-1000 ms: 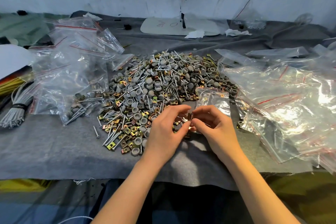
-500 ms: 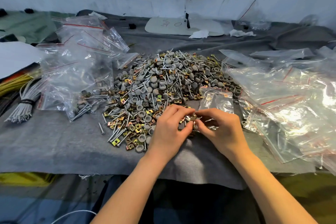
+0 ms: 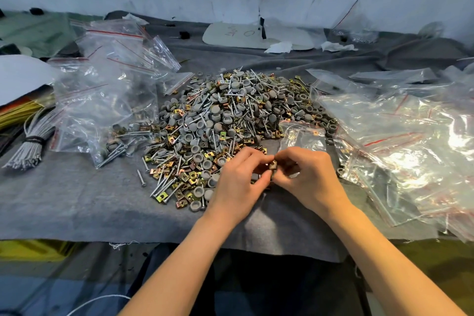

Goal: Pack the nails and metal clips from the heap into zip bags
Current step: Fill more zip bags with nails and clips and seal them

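A big heap (image 3: 230, 120) of silver nails, brass-coloured metal clips and grey round caps lies on the grey felt in the middle of the table. My left hand (image 3: 238, 182) and my right hand (image 3: 310, 177) meet at the heap's near edge. Their fingertips pinch a small metal clip (image 3: 273, 165) between them, and more small parts seem bunched in the fingers. A small clear zip bag (image 3: 302, 136) lies just behind my right hand, with a few clips inside.
Clear zip bags with red seals are piled at the left (image 3: 107, 90) and the right (image 3: 400, 136). A bundle of grey ties (image 3: 28, 149) lies at the far left. A pale board (image 3: 246, 36) and paper scraps sit by the wall. The felt's front edge (image 3: 128, 236) runs below the heap.
Both hands stay together at the heap's near edge. The fingers have shifted slightly, and a brass clip now shows between the fingertips.
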A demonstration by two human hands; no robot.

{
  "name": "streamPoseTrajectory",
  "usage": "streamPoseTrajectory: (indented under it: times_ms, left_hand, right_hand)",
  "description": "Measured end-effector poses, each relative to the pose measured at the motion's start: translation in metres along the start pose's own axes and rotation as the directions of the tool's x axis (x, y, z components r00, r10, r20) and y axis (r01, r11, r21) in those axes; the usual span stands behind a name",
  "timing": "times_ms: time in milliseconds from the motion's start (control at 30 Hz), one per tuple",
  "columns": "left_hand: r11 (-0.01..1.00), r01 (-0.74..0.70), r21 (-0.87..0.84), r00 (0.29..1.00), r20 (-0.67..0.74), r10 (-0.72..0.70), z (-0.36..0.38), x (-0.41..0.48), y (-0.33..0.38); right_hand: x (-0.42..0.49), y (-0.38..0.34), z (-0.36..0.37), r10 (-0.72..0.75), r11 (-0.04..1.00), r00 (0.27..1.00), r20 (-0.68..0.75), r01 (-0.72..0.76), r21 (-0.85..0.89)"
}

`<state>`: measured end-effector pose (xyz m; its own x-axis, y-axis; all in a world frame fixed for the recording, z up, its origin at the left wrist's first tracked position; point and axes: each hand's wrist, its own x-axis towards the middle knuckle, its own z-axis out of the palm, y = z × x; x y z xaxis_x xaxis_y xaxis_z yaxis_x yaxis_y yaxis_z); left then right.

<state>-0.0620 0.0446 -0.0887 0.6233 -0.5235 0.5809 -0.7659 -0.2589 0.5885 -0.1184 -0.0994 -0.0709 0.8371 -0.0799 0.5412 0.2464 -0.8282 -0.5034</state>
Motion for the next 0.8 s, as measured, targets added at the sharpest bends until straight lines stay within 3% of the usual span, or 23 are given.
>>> streamPoseTrajectory:
  times_ms: [300,433,533,667,800]
  left_hand:
    - [0.958,0.201,-0.203,0.980,0.035,-0.198,-0.003,0.002,-0.002]
    - [0.732,0.507,-0.455,0.862,0.278,-0.424,-0.007,0.009,0.001]
    - [0.680,0.605,-0.413,0.794,0.377,-0.477,-0.011,0.020,0.005]
    - [0.729,0.658,-0.186,0.717,0.451,-0.532,-0.013,0.038,0.008]
    - [0.795,0.606,-0.005,0.672,0.538,-0.509,-0.012,0.054,0.007]
  right_hand:
    - [0.002,0.003,0.002,-0.004,0.996,0.994,-0.105,0.013,0.087]
    - [-0.003,0.004,0.008,-0.046,0.999,0.996,-0.073,0.048,0.021]
    - [-0.005,0.006,0.012,-0.081,0.996,0.993,-0.082,0.077,-0.048]
    - [-0.005,0.005,0.017,-0.119,0.986,0.990,-0.076,0.109,-0.123]
    - [-0.006,0.005,0.018,-0.152,0.975,0.984,-0.096,0.134,-0.176]
